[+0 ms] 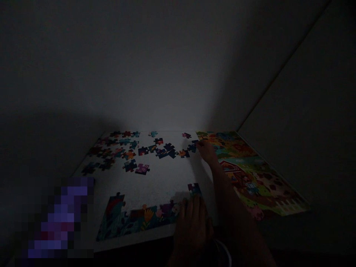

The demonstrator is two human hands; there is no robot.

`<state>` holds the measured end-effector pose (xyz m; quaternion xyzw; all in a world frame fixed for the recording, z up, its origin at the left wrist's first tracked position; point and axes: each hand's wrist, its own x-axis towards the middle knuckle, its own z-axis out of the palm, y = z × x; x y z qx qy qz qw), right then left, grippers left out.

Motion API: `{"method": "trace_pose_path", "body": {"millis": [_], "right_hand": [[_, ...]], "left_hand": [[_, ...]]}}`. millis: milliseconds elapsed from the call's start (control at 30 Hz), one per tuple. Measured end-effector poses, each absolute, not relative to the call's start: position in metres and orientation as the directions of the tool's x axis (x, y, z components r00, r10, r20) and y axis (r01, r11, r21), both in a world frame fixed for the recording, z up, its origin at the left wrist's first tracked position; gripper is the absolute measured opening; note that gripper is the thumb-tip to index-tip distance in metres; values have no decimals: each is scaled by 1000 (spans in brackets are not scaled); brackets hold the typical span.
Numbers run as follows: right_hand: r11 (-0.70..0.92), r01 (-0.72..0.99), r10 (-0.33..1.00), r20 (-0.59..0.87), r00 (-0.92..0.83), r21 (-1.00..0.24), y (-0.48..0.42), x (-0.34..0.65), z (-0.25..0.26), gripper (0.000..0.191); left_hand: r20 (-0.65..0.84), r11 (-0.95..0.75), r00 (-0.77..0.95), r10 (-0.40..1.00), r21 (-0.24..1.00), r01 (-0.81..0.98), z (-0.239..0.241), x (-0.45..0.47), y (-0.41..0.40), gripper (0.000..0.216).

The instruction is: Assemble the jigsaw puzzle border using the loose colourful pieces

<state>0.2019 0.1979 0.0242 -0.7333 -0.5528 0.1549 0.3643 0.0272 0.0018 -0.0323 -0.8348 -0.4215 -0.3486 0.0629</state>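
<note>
My right hand (207,151) reaches to the far side of the white board, its fingers curled together at a dark blue puzzle piece (193,146). Nearer to me, my left hand (191,217) lies flat with fingers stretched out over the right end of a partly joined puzzle (139,219). That strip shows plants, an orange flower and purple shapes, with a taller red and blue part (114,204) at its left. Just above the left fingertips a dark piece with purple (194,188) is visible. My left palm hides what lies beneath it.
Loose puzzle pieces (106,152) crowd the board's far left, and several more (168,149) lie mid-board. A pink piece (142,169) sits nearer. Colourful farm pictures (267,180) cover the right side. A blurred purple object (61,218) stands at left. Walls rise behind; the light is dim.
</note>
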Motion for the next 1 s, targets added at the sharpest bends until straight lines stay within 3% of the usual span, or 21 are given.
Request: {"method": "trace_pose_path", "body": {"millis": [100, 300, 467, 633, 867, 1000], "right_hand": [[-100, 679, 908, 212, 360, -727, 209, 198, 7, 29], [91, 765, 988, 153, 10, -638, 203, 190, -11, 25], [31, 810, 989, 133, 58, -586, 199, 180, -9, 39], [89, 859, 984, 179, 3, -503, 196, 179, -13, 45], [118, 842, 980, 197, -14, -527, 198, 182, -10, 37], [161, 760, 980, 191, -49, -629, 197, 148, 6, 33]], "left_hand": [[661, -652, 406, 632, 170, 739, -37, 27, 3, 34], [653, -633, 374, 658, 212, 744, -37, 29, 1, 36], [659, -611, 360, 660, 193, 768, -33, 30, 0, 35], [634, -570, 349, 690, 180, 801, -30, 29, 0, 40], [652, -584, 352, 672, 174, 793, -28, 28, -1, 38], [658, -573, 346, 669, 161, 803, -32, 27, -4, 38]]}}
